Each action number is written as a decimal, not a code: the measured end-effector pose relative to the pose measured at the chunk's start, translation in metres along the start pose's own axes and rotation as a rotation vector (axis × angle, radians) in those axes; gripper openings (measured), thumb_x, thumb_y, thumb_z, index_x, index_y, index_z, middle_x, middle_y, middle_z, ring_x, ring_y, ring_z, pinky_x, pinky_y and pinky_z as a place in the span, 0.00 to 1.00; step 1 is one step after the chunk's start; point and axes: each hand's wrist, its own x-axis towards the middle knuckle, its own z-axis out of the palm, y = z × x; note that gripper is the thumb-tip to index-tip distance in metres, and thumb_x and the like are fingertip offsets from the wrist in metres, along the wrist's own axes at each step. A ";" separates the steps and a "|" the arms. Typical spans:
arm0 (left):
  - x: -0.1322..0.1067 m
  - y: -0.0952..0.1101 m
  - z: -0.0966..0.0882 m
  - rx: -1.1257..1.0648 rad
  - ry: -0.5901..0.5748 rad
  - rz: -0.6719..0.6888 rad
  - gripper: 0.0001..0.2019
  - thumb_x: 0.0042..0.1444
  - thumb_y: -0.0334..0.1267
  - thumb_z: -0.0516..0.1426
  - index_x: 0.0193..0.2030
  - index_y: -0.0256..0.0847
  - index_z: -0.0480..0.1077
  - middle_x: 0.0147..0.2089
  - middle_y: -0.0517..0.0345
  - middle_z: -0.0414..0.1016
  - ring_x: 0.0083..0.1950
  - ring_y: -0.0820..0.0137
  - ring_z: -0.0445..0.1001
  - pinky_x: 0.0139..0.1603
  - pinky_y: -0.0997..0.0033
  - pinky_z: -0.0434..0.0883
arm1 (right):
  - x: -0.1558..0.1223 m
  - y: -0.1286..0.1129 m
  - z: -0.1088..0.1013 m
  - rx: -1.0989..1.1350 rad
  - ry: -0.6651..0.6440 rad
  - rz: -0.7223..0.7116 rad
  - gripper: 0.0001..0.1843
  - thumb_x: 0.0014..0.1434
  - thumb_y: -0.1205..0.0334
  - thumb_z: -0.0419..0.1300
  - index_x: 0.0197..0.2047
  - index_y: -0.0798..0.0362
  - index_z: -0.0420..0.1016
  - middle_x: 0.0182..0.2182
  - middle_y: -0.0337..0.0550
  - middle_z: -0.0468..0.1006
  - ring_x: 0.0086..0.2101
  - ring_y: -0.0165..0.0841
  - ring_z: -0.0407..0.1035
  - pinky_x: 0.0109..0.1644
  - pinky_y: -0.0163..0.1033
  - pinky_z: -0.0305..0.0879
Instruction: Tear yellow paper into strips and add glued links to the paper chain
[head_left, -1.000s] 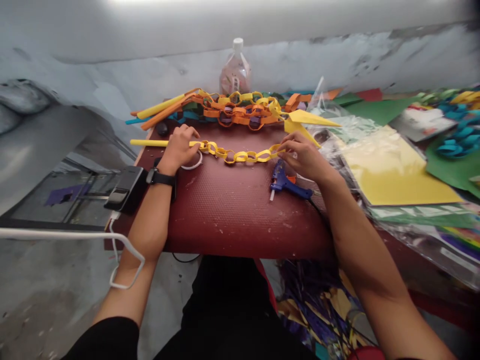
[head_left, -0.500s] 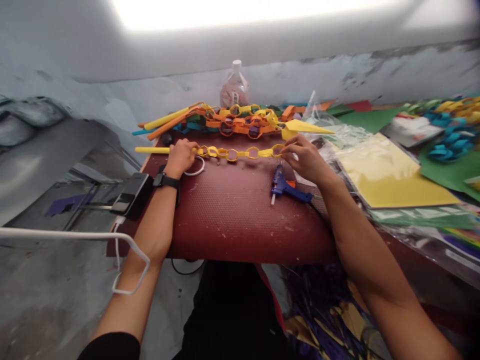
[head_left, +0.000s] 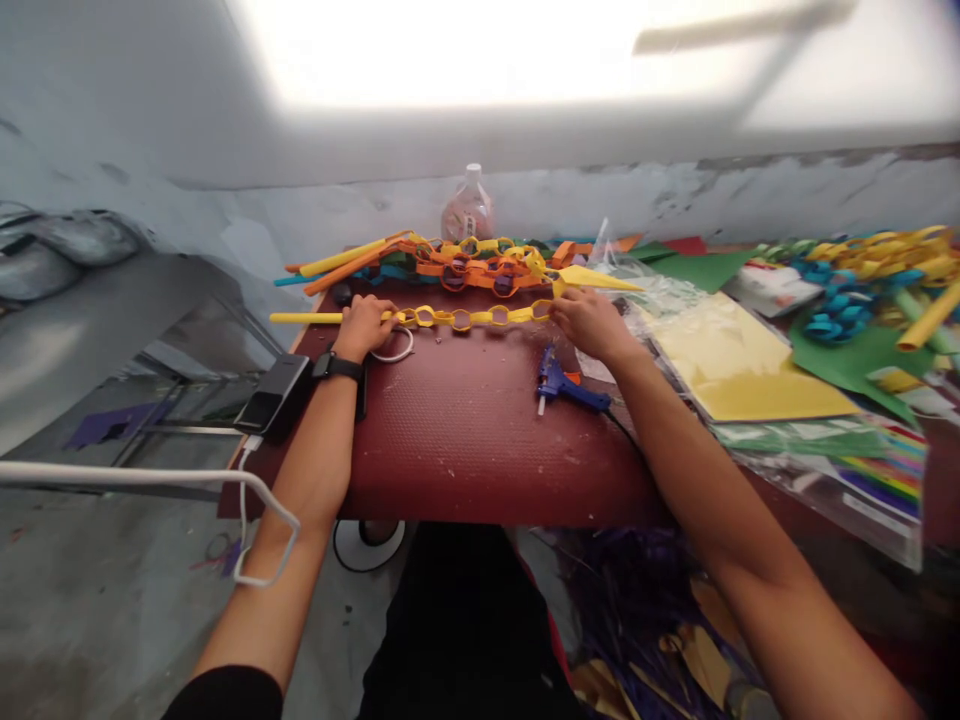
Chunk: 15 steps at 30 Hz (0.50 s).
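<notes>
**Yellow paper chain stretched between two hands**

Head view: a yellow paper chain (head_left: 469,317) lies along the far part of a dark red tabletop (head_left: 465,440), its long axis running left to right, nearly level and parallel to the far edge. The left hand (head_left: 365,325) is closed on the chain's left end, knuckles up, a black watch (head_left: 337,366) on the wrist. A straight yellow paper strip (head_left: 304,318) sticks out leftward from under this hand, pointing past the tabletop's left edge in line with the chain. The right hand (head_left: 589,320) pinches the chain's right end with its fingertips. The two hands are well apart, with the chain drawn out between them.

Just behind the chain lies a heap of orange, yellow and blue paper chains (head_left: 465,262), and behind that a clear plastic bottle (head_left: 468,208) stands upright near the wall. A blue glue gun (head_left: 559,382) lies on the tabletop just in front of the right hand, its nozzle pointing toward the person. A white ring (head_left: 396,349) rests beside the left hand. A black phone (head_left: 274,395) sits at the tabletop's left edge with a white cable (head_left: 247,520) hanging from it. To the right, yellow paper sheets (head_left: 739,365) lie in clear plastic beside green paper (head_left: 847,360).
</notes>
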 end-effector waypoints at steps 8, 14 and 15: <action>0.001 -0.002 0.003 -0.006 0.048 -0.032 0.20 0.73 0.37 0.51 0.61 0.48 0.83 0.65 0.40 0.79 0.70 0.41 0.68 0.70 0.36 0.68 | 0.015 0.000 0.003 -0.034 -0.138 0.031 0.20 0.74 0.66 0.53 0.52 0.59 0.88 0.52 0.61 0.85 0.52 0.52 0.74 0.50 0.49 0.67; 0.000 -0.003 0.003 0.008 0.090 -0.047 0.21 0.70 0.33 0.52 0.59 0.47 0.83 0.65 0.41 0.79 0.69 0.41 0.68 0.69 0.33 0.67 | 0.014 0.007 0.009 0.013 -0.161 -0.020 0.20 0.74 0.67 0.54 0.53 0.60 0.88 0.51 0.61 0.86 0.51 0.52 0.76 0.55 0.49 0.68; -0.001 -0.001 0.001 0.006 0.093 -0.049 0.23 0.69 0.31 0.51 0.61 0.47 0.82 0.66 0.41 0.78 0.68 0.41 0.68 0.69 0.34 0.68 | 0.014 0.009 0.010 0.023 -0.162 -0.026 0.20 0.74 0.67 0.54 0.53 0.60 0.88 0.51 0.61 0.86 0.51 0.52 0.76 0.55 0.50 0.68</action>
